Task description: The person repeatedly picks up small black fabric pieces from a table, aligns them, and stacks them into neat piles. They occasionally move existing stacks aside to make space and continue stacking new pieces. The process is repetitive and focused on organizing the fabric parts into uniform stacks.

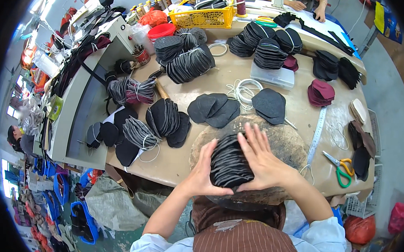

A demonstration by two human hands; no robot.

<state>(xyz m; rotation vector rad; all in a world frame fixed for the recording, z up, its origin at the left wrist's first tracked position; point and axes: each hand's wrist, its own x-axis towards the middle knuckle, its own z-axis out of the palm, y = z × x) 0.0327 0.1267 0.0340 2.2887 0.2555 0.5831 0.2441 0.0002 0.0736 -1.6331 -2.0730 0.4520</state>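
So both hands are on one black stack (231, 164), loads of thin pieces packed together, sitting over the round wood board (290, 146) at the near edge of the bench (174, 168). Left hand (203, 171) is half open and cupped round one side, thumb along the near end. Right hand (266, 166) is opened wider, fingers spread along the other side, thumb low by the near end, so the stack is held between the two.

Just past the board there's a fanned pile (214, 109) of black pieces, a second pile (269, 104) to its right, and a coil of white cord (247, 91) between them. Over on the right: scissors (340, 168) with orange and green handles, a tape measure (318, 132) and a maroon pile (321, 92). Yellow basket (203, 18) is at the far side, and another person's hand (320, 13) shows top right.
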